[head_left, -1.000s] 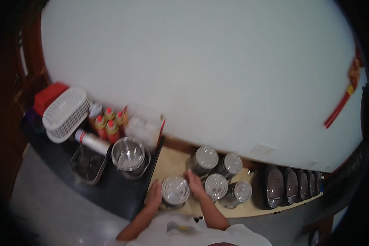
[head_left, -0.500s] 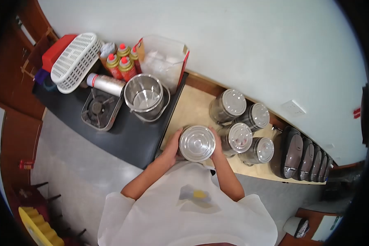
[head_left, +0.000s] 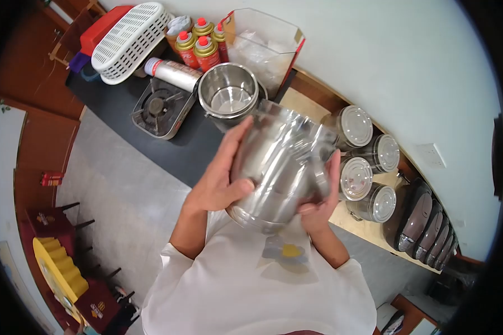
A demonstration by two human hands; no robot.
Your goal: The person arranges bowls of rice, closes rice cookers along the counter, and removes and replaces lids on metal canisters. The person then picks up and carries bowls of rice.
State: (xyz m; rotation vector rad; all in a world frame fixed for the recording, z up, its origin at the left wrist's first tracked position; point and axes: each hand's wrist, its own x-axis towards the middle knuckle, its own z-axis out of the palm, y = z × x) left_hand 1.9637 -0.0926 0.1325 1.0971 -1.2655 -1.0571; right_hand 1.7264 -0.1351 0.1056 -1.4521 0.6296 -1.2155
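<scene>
Two sides covered: our left hand (head_left: 215,181) and right hand (head_left: 323,207) hug the tilted steel pot (head_left: 276,167) | looks stiff, slick, kinda hefty | we'd palm both flanks

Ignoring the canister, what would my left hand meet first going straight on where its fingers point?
The left hand lines up with the open metal pot, near its handle side. Depth is unclear, so it might pass above the rim.
</scene>
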